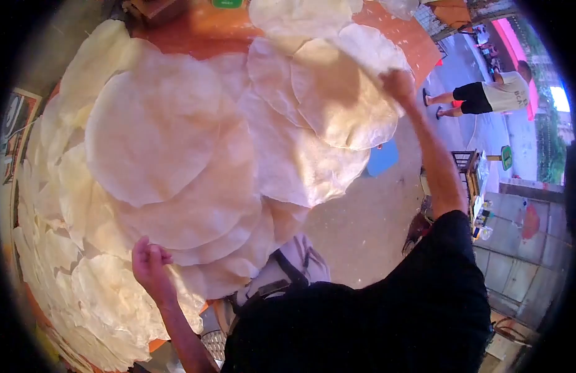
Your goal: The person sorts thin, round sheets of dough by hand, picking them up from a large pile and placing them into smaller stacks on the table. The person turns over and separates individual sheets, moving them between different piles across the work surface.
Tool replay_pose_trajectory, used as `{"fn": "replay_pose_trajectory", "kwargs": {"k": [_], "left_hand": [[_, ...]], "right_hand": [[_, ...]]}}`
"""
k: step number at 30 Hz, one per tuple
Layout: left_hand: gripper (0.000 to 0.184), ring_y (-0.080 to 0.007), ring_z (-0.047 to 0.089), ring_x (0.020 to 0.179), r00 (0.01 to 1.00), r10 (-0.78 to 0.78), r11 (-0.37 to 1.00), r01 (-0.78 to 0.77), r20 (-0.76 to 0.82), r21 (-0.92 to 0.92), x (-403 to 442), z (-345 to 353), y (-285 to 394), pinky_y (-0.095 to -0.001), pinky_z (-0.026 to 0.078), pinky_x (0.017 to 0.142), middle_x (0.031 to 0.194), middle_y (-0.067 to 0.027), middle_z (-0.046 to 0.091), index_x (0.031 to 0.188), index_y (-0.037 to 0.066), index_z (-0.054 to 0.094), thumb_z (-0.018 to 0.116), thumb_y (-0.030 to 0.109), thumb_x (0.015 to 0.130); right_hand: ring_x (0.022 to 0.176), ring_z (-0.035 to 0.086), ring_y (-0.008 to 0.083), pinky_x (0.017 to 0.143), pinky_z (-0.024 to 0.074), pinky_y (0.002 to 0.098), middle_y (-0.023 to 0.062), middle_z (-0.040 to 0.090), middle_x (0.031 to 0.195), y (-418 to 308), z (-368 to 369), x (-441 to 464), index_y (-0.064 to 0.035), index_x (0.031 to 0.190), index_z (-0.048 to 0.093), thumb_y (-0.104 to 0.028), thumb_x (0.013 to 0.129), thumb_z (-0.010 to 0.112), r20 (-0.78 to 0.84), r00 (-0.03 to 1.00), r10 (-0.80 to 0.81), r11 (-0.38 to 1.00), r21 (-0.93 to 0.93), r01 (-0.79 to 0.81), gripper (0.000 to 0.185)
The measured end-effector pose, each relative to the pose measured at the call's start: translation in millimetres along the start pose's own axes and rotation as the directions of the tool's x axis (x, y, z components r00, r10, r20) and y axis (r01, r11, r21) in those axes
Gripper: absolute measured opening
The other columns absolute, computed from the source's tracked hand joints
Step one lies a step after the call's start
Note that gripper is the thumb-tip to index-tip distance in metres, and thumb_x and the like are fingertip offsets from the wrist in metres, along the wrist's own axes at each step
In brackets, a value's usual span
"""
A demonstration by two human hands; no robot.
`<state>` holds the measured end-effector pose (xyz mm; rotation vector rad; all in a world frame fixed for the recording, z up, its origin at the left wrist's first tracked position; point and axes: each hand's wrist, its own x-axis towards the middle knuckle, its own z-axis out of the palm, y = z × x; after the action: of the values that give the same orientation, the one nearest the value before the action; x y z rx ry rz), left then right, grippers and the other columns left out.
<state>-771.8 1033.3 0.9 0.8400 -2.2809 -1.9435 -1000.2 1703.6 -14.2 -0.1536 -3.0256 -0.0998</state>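
Note:
Many large, pale, thin round sheets that look like rice paper (157, 133) lie overlapped across an orange table. My left hand (152, 264) is at their near left side, fingers curled in toward the thumb; whether a sheet edge is between them I cannot make out. Stretched out to the far right, my right hand (398, 86) is closed at the edge of a sunlit round sheet (344, 93), seemingly pinching it. That sheet overlaps others beneath it, and a shadow falls across its upper part. My right fingertips are partly hidden.
Orange tabletop (201, 34) shows at the far side. A blue object (382, 158) is below the sheets' right edge, above the concrete floor (362, 230). At right, another person (487, 93) stands on the pavement. A dark rack (467, 163) stands beyond my right arm.

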Motion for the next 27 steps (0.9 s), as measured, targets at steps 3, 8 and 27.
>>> {"fn": "replay_pose_trajectory", "kwargs": {"k": [3, 8, 27], "left_hand": [[0.027, -0.0117, 0.057, 0.07, 0.997, -0.019, 1.0, 0.02, 0.077, -0.013, -5.8, 9.7, -8.5, -0.0244, 0.05, 0.059, 0.084, -0.0046, 0.056, 0.116, -0.001, 0.054, 0.055, 0.008, 0.091], [0.033, -0.0185, 0.061, 0.077, 0.913, -0.118, 0.96, 0.206, 0.39, -0.192, -18.5, 61.7, 7.1, -0.028, 0.053, 0.062, 0.095, -0.0091, 0.059, 0.121, 0.001, 0.052, 0.056, 0.013, 0.091], [0.037, -0.017, 0.06, 0.096, 0.962, 0.231, 0.95, -0.192, 0.143, -0.248, 29.2, 87.0, 112.2, -0.0311, 0.049, 0.084, 0.106, -0.009, 0.063, 0.123, 0.0, 0.055, 0.061, 0.009, 0.088]], "right_hand": [[0.069, 0.063, 0.0375, 0.065, 0.0498, 0.044, 0.0229, 0.064, 0.076, -35.3, -124.7, 15.2, -0.0016, 0.088, 0.068, -0.035, 0.083, 0.06, -0.083, 0.996, -0.021, 0.991, 0.127, 0.032, 0.035], [0.061, 0.063, 0.034, 0.057, 0.0489, 0.0422, 0.0201, 0.064, 0.069, -187.8, -216.2, -56.9, 0.0012, 0.078, 0.065, -0.025, 0.082, 0.064, 0.127, 0.986, -0.108, 0.98, 0.18, 0.084, 0.026], [0.094, 0.064, 0.0309, 0.076, 0.0533, 0.0427, 0.0154, 0.066, 0.098, -93.0, 24.3, -88.0, -0.0105, 0.099, 0.063, -0.027, 0.085, 0.058, 0.134, 0.986, -0.099, 0.994, -0.038, 0.105, 0.022]]}}
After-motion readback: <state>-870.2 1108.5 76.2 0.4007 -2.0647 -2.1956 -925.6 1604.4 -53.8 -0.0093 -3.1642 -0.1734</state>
